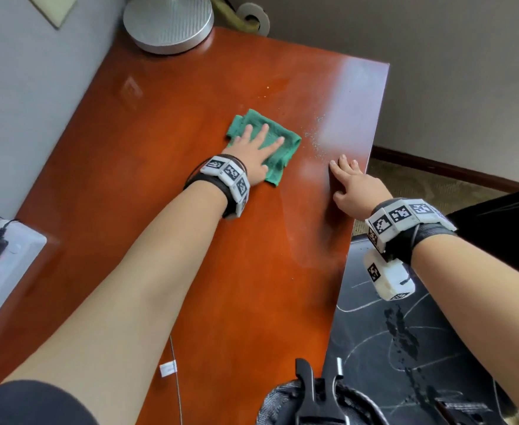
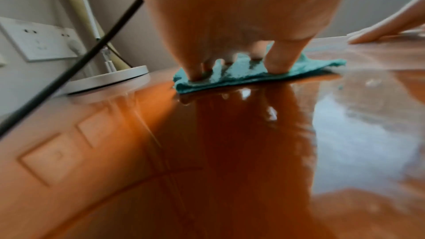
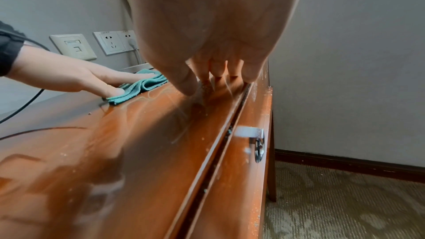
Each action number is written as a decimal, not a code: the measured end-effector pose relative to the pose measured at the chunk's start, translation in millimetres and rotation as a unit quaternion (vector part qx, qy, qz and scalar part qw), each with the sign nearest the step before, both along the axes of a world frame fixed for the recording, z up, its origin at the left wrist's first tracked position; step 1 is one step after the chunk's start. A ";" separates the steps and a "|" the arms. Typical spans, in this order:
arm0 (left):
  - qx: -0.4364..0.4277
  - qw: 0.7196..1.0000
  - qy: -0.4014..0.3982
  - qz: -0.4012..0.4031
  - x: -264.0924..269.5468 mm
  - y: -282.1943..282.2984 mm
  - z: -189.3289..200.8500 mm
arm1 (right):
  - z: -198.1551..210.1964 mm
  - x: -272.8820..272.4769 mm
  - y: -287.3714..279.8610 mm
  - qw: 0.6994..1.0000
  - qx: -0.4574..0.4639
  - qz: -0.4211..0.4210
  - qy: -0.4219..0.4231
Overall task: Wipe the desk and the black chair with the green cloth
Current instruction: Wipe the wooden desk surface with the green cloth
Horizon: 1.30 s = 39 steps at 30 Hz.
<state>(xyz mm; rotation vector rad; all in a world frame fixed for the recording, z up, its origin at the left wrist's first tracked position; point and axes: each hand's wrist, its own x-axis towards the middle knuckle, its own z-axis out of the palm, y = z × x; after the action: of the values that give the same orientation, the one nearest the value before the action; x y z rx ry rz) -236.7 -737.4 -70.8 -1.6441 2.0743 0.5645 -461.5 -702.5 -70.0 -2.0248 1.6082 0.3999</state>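
Observation:
A folded green cloth (image 1: 279, 154) (image 2: 250, 74) (image 3: 140, 86) lies on the glossy red-brown desk (image 1: 221, 271) (image 2: 230, 152) (image 3: 115, 143), towards its far middle. My left hand (image 1: 256, 145) (image 2: 236, 57) (image 3: 87, 77) lies flat on the cloth with spread straight fingers pressing it down. My right hand (image 1: 348, 176) (image 3: 214, 72) rests open on the desk near its right edge, fingers straight. Pale crumbs and dust (image 1: 316, 136) lie between the cloth and the right hand. The black chair (image 1: 405, 348) with white scuff marks sits below the desk's right edge.
A round grey lamp base (image 1: 169, 24) (image 2: 108, 81) stands at the desk's far left corner. Wall sockets (image 2: 41, 41) (image 3: 115, 42) line the left wall. A white device with a black cable (image 1: 3, 250) sits at the near left. Carpet (image 3: 345, 197) lies right of the desk.

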 end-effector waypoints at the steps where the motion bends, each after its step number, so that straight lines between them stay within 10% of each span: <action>1: 0.009 1.000 -0.001 -0.014 -0.5 0.9 0.1 | -0.5 0.6 0.8 1.000 -0.001 -0.003 0.000; 5: 0.014 1.000 -0.008 -0.014 14.0 -3.2 5.3 | 0.5 -0.1 0.9 1.000 -0.004 -0.004 0.001; 17: -0.016 0.948 -0.060 0.313 177.8 50.0 2.4 | 1.9 -0.8 -0.1 1.000 0.004 -0.003 0.012; 39: 0.037 0.994 -0.070 -0.080 -9.1 165.0 6.5 | -9.3 -2.0 -2.1 0.999 -0.028 0.006 -0.015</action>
<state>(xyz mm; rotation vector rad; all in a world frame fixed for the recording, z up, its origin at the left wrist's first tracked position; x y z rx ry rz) -245.8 -572.4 -64.3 -1.4199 2.0336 0.4524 -463.5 -704.6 -79.4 -2.0724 1.6067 0.3306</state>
